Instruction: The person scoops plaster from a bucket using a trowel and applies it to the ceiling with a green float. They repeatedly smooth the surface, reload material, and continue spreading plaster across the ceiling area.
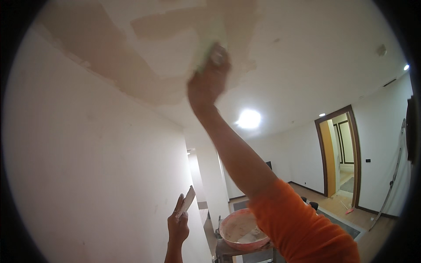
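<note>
Two hands grip blades: right hand (209, 81) trowel (209, 41) on ceiling (307, 57), left hand (177, 225) scraper (187, 200) beside basin (241, 230).

Above us the cream plastered ceiling (307, 52) closes off all upward room; our right hand (209, 79) is already pressed against it with a pale flat trowel (209, 41), so only sideways travel along the surface is open there. To our left the plain white wall (87, 166) runs close, and our left hand (177, 225), holding a small putty-smeared scraper (187, 201), sits just beside it with little space on that side. Below, a round pink basin of white plaster (241, 230) blocks the way down between the arms. To the right the space opens wide toward the brown-framed doorway (337, 153), where a slanted metal ladder (392, 179) leans against the far wall.
</note>
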{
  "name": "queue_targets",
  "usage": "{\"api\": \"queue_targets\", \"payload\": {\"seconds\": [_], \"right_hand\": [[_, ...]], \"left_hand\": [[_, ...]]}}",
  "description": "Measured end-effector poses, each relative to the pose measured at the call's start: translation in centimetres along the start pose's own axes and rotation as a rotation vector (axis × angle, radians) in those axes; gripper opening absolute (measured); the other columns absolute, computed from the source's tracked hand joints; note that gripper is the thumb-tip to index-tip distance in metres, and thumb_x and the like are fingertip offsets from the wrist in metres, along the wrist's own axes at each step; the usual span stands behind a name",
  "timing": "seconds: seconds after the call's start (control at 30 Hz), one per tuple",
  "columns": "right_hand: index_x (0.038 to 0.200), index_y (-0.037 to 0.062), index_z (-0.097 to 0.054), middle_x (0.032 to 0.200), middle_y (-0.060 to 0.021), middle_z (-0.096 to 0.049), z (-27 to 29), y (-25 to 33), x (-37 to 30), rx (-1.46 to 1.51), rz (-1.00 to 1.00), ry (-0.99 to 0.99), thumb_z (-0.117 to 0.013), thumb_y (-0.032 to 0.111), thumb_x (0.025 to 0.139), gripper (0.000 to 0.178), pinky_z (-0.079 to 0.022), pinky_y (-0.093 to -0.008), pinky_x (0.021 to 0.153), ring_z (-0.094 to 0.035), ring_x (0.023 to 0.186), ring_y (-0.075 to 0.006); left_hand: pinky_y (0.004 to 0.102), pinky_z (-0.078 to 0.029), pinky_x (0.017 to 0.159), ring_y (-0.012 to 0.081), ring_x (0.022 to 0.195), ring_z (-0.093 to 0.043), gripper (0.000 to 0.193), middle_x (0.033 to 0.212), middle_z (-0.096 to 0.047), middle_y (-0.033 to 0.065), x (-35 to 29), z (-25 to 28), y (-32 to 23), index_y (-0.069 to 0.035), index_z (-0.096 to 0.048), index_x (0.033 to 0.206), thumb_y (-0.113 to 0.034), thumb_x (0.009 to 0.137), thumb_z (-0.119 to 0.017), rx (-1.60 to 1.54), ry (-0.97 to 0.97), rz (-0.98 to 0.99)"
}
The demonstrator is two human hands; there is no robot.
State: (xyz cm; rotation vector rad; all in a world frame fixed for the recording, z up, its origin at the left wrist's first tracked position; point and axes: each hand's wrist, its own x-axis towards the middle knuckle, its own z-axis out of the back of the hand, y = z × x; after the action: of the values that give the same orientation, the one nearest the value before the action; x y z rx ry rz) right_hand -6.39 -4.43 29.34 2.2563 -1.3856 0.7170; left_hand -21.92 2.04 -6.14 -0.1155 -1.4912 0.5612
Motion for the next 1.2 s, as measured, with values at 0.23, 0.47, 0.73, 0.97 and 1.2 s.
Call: {"api": "queue_targets", "payload": {"seconds": [0.23, 0.47, 0.73, 0.97, 1.2], "right_hand": [[0.148, 0.0055, -0.040, 0.135, -0.0169, -0.050, -3.5, -2.9, -2.2, 0.029, 0.121, 0.225, -0.055, 0.005, 0.084, 0.065, -0.043, -0.0382, 0.095, -0.052, 0.115, -0.0303], [0.138, 0.0079, -0.055, 0.129, -0.0136, -0.055, 0.5, -8.1, 6.6, -0.045, 0.300, -0.071, -0.055, 0.003, 0.082, 0.056, -0.047, -0.0409, 0.087, -0.057, 0.109, -0.0316], [0.126, 0.0218, -0.067, 0.120, -0.0030, -0.061, 11.1, -8.0, 18.9, -0.209, 0.652, -0.214, -0.063, -0.002, 0.068, 0.063, -0.047, -0.0365, 0.080, -0.058, 0.099, -0.0235], [0.120, 0.0151, -0.068, 0.120, -0.0060, -0.062, 6.2, -10.7, 19.9, -0.188, 0.869, -0.228, -0.061, 0.001, 0.074, 0.049, -0.046, -0.0391, 0.083, -0.059, 0.105, -0.0254], [0.125, 0.0145, -0.065, 0.123, -0.0036, -0.058, 8.5, -12.8, 18.6, -0.223, 0.920, 0.051, -0.058, 0.005, 0.081, 0.046, -0.044, -0.0406, 0.089, -0.055, 0.110, -0.0251]], "left_hand": [[0.0206, -0.037, 0.064, 0.0064, 0.073, -0.046, 0.061, 0.108, -0.064, 0.0040, 1.3, -2.5, -0.6, 0.003, -0.042, 0.145, -0.001, 0.085, -0.048, 0.016, -0.065, 0.155], [0.0280, -0.035, 0.058, 0.0094, 0.068, -0.044, 0.031, 0.073, -0.052, -0.0003, 0.3, -4.4, -1.4, 0.009, -0.062, 0.104, -0.011, 0.081, -0.054, -0.029, -0.129, 0.193], [0.0256, -0.039, 0.062, 0.0104, 0.069, -0.048, 0.017, 0.074, -0.052, 0.0006, -0.8, -5.1, -4.9, 0.008, -0.059, 0.088, -0.005, 0.079, -0.053, -0.317, -0.263, 0.174], [0.0336, -0.049, 0.076, 0.0208, 0.084, -0.060, 0.023, 0.094, -0.069, 0.0147, -1.7, -5.9, -4.3, 0.011, -0.067, 0.097, -0.010, 0.092, -0.059, -0.253, -0.147, 0.199], [0.0370, -0.050, 0.078, 0.0316, 0.084, -0.062, 0.027, 0.097, -0.067, 0.0235, -1.0, -6.1, -5.0, 0.010, -0.067, 0.101, -0.013, 0.093, -0.056, -0.036, -0.197, 0.124]]}}
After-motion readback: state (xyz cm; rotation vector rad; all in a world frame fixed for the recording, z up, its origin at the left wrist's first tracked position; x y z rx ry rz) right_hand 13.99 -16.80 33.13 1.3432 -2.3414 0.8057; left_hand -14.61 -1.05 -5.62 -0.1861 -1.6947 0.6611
